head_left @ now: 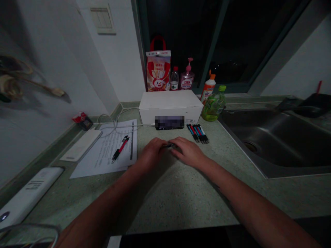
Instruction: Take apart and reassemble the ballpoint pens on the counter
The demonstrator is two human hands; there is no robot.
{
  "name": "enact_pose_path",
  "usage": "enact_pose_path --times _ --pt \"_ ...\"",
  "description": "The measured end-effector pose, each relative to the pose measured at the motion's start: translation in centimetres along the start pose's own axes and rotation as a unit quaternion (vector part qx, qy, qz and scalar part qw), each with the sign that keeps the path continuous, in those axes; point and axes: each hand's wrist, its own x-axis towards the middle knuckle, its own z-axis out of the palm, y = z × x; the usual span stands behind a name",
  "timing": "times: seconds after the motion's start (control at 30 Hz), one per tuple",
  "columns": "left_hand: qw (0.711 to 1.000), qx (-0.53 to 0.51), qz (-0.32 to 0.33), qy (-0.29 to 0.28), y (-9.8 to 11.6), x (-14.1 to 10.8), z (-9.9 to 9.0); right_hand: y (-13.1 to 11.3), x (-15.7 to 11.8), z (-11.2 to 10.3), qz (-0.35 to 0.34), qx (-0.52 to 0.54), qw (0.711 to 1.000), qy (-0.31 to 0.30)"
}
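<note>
My left hand (154, 150) and my right hand (188, 151) meet over the middle of the counter. Between their fingertips is a small dark, shiny piece (169, 145), mostly covered, and its kind is unclear. Both hands are closed on it, the thumbs and fingers pinched in. To the right of my right hand lies a row of several pens (198, 133) with red, blue and white barrels and black grips. A red and black pen (120, 149) rests on a printed sheet (108, 162) to the left of my left hand.
Behind my hands a phone (169, 123) leans on a white box (170, 103), with a cable running left. A green bottle (214, 105) stands beside the box. The sink (258, 165) is on the right. Two white devices, a flat one (81, 144) and a long one (31, 193), lie left.
</note>
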Motion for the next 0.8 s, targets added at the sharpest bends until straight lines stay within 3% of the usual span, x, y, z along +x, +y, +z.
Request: enact_pose_path --times 0.1,0.17,0.43,0.63,0.8 --pt "0.996 -0.08 -0.04 -0.021 0.3 -0.5 1.2 -0.4 0.0 0.4 -0.003 -0.013 0.998 -0.066" --pt "0.991 -0.112 -0.062 -0.03 0.2 -0.6 1.2 -0.1 0.1 0.5 0.003 -0.012 0.997 -0.078" --pt "0.997 -0.015 -0.072 0.016 -0.8 -0.1 0.3 2.8 0.0 -0.5 0.1 0.016 0.995 -0.019" --pt "0.999 -0.022 -0.037 0.018 -0.6 0.0 0.3 2.3 0.0 -0.3 0.036 0.026 0.998 -0.038" --pt "0.993 -0.047 -0.111 -0.016 0.1 0.0 -0.1 1.8 0.0 -0.3 0.021 0.012 1.0 -0.014"
